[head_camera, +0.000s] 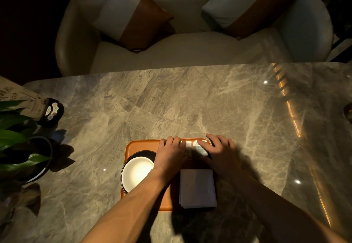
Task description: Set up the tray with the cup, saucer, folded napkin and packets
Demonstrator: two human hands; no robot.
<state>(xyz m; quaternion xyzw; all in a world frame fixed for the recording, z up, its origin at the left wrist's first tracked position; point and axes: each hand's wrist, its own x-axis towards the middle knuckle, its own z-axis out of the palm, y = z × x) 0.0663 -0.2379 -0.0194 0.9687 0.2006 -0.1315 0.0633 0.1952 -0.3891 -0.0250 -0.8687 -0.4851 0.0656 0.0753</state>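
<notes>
With your left hand and right hand spread flat on the small white paper packets, slide these light, flimsy items by their edges.

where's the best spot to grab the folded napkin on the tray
Probably the folded napkin is best pinched at its near edge, coming from the person's side. It lies flat on the orange tray, so only an edge can be lifted, and the stacked layers show at the near edge. Its far edge sits close to both hands and the packets.
</notes>
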